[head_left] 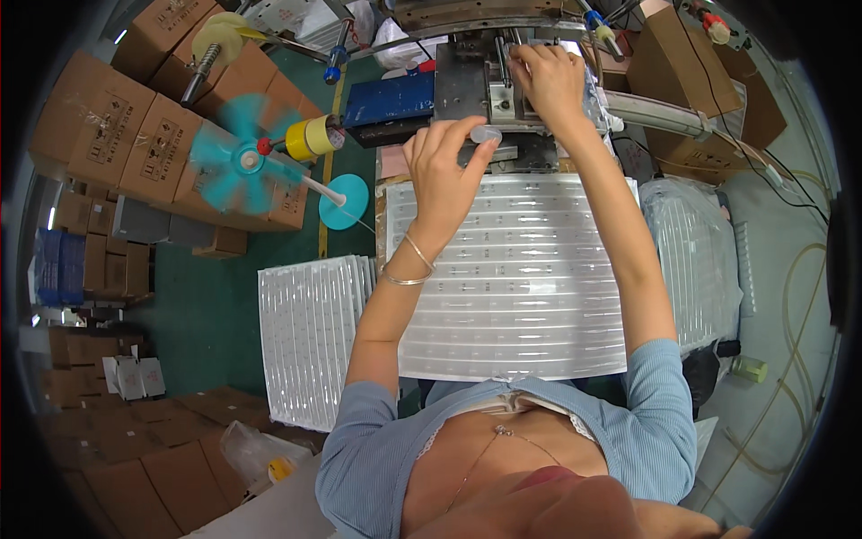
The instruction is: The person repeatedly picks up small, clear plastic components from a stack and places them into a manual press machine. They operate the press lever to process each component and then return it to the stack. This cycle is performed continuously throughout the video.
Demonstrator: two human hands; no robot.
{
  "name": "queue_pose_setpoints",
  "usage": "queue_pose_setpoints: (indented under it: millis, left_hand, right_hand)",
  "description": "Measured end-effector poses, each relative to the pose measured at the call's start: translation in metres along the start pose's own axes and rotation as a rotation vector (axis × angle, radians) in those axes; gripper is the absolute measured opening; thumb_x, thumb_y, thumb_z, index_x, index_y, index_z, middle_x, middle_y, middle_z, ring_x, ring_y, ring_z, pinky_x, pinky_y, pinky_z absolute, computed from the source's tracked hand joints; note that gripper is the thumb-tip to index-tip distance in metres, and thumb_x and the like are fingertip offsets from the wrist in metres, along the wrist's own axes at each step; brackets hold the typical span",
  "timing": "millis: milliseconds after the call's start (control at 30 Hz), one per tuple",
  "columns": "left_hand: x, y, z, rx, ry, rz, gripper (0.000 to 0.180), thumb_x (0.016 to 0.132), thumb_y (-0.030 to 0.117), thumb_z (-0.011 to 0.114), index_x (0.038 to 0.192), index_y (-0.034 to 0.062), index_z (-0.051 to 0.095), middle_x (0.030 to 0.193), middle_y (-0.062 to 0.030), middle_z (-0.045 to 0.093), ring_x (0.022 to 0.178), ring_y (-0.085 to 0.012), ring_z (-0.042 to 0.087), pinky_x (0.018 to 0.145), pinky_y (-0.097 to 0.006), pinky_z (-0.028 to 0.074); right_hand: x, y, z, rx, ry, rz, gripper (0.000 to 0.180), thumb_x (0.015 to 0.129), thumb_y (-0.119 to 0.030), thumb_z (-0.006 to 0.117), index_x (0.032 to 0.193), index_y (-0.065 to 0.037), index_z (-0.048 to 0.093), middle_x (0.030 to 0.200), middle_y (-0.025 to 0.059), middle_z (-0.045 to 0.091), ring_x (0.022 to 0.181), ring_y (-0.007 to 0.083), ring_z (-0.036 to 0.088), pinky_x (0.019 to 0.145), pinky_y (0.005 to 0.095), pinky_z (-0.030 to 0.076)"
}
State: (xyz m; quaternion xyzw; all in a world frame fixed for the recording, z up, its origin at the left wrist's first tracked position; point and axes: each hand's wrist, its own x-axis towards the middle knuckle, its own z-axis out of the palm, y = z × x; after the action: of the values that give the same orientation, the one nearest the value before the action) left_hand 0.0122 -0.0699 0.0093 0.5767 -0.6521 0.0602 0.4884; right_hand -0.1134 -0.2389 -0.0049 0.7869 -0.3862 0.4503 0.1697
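My left hand [442,171] is raised over the far edge of a white ribbed plastic tray [512,305]. Its thumb and forefinger pinch a small round translucent plastic piece [486,134]. Farther off and to the right, my right hand [549,83] reaches onto a metal machine fixture [462,85]. The fingers of that hand are curled down beside an upright metal rod, and whatever they grip is hidden. Rows of small clear parts appear to lie along the tray's ribs, too fine to make out.
A blue box [389,101] stands left of the fixture. Nearby are a turning teal fan [249,160] and a yellow tape roll [314,137]. More trays [310,332] are stacked at left, plastic-wrapped ones [691,260] at right. Cardboard cartons [99,126] line the left side.
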Motion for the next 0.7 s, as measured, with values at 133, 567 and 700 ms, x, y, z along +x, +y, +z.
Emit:
queue_pose_setpoints:
  millis: [133,567,700]
  left_hand:
    - [-0.026,-0.003,-0.009,-0.377,-0.119,-0.258,0.020,0.080,0.016,0.065,0.096,0.0046,0.061,0.094,-0.0073,0.063,0.085,-0.0191,0.056,0.077,-0.032,0.043]
    - [-0.059,0.010,-0.017,-0.745,-0.397,-0.467,0.013,0.079,0.001,0.044,0.088,0.0000,0.052,0.085,-0.0096,0.062,0.085,-0.0149,0.060,0.075,-0.026,0.047]
    - [-0.063,0.018,-0.016,-0.655,-0.458,-0.424,0.015,0.075,-0.001,0.041,0.085,0.0005,0.053,0.080,-0.0064,0.059,0.080,-0.0147,0.058,0.076,-0.027,0.045]
  right_hand:
    - [-0.021,-0.001,-0.022,0.137,-0.028,0.071,0.033,0.080,-0.034,0.062,0.107,-0.015,0.060,0.090,0.0056,0.064,0.087,0.0260,0.059,0.079,0.0406,0.038]
    - [-0.203,-0.008,-0.176,0.305,-0.824,0.007,0.022,0.066,-0.016,0.073,0.086,-0.014,0.064,0.087,0.0010,0.053,0.082,0.0198,0.051,0.071,0.0336,0.035]
    - [-0.213,-0.011,-0.175,0.351,-0.825,-0.032,0.021,0.065,-0.012,0.074,0.080,-0.013,0.061,0.088,0.0008,0.053,0.084,0.0202,0.051,0.072,0.0343,0.035]
